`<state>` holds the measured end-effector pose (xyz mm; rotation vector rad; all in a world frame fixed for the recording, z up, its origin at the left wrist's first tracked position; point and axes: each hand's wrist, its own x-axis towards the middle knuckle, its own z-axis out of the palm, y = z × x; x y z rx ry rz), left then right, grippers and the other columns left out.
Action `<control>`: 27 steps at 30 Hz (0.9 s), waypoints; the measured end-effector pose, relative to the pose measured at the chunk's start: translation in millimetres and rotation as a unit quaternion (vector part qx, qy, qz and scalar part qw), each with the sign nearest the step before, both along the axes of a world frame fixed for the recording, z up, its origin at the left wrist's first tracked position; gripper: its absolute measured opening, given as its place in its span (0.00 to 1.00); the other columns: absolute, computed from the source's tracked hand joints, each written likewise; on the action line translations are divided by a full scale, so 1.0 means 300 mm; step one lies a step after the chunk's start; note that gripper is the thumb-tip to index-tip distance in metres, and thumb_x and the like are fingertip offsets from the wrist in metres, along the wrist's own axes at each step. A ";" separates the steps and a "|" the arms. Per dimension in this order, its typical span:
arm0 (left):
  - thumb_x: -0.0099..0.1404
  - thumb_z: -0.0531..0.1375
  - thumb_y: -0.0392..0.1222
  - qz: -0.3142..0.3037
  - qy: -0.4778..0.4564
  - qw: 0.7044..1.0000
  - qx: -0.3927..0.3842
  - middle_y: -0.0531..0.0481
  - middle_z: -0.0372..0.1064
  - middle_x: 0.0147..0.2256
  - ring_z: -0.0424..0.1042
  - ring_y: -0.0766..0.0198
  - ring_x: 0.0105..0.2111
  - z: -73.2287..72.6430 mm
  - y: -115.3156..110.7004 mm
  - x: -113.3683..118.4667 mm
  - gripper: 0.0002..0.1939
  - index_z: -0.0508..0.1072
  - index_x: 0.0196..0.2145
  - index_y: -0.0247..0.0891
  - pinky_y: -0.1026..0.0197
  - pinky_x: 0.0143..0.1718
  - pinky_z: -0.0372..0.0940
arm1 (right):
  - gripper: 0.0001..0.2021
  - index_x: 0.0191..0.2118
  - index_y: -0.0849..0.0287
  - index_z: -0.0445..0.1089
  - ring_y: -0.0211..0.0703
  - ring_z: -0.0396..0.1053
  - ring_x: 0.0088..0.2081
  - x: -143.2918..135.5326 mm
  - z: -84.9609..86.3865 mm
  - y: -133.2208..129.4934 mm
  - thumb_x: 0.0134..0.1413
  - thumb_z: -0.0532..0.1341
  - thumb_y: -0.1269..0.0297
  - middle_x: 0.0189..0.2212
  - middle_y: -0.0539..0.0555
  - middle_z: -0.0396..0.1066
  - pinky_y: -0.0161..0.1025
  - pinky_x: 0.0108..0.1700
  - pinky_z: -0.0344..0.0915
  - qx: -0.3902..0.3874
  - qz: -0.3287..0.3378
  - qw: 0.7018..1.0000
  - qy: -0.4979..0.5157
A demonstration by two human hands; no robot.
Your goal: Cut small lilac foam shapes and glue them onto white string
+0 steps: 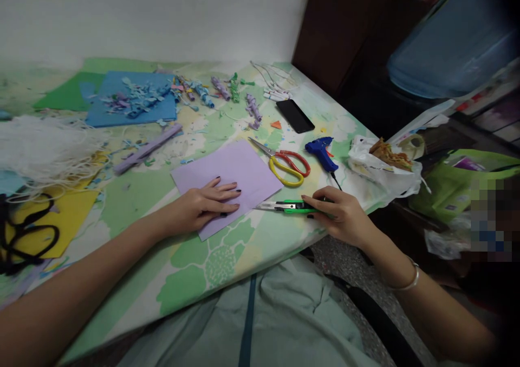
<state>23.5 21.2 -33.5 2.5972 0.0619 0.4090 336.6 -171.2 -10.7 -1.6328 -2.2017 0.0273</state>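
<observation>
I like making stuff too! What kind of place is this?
Probably a home craft table: a lilac paper sheet, red-and-yellow scissors, a blue glue gun and paper scraps lie on a green flowered tablecloth.

A plain white wall [162, 14] stood behind the bench [211, 258], which carried a green and white floral cover. A dark wooden cabinet [337, 36] stood at the far right corner against the wall. A large blue water bottle [450, 47] lay beyond it. The floor [357, 285] was speckled grey. Light was dim and even, with the right side in shadow.
</observation>
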 end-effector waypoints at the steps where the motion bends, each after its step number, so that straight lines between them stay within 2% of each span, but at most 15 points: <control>1: 0.67 0.53 0.32 0.000 -0.001 1.000 0.001 0.45 0.65 0.57 0.59 0.54 0.61 -0.001 0.000 0.000 0.21 0.70 0.54 0.51 0.34 0.61 0.48 | 0.17 0.53 0.58 0.71 0.48 0.69 0.39 0.000 0.001 0.000 0.61 0.54 0.68 0.39 0.61 0.70 0.45 0.38 0.69 -0.001 0.000 1.000 0.002; 18: 0.67 0.53 0.32 -0.004 -0.002 1.000 -0.007 0.44 0.66 0.57 0.59 0.54 0.60 0.001 0.003 0.002 0.21 0.70 0.54 0.50 0.34 0.61 0.48 | 0.17 0.51 0.61 0.72 0.48 0.70 0.37 -0.015 0.010 0.015 0.60 0.54 0.70 0.38 0.62 0.70 0.44 0.36 0.69 0.000 0.021 1.000 0.016; 27: 0.67 0.54 0.33 -0.001 -0.014 1.000 -0.025 0.45 0.67 0.56 0.60 0.53 0.60 -0.002 0.001 0.003 0.20 0.71 0.53 0.51 0.34 0.61 0.48 | 0.16 0.52 0.57 0.72 0.47 0.70 0.37 -0.021 0.008 0.008 0.60 0.55 0.68 0.38 0.61 0.70 0.43 0.37 0.69 0.003 0.017 1.000 0.024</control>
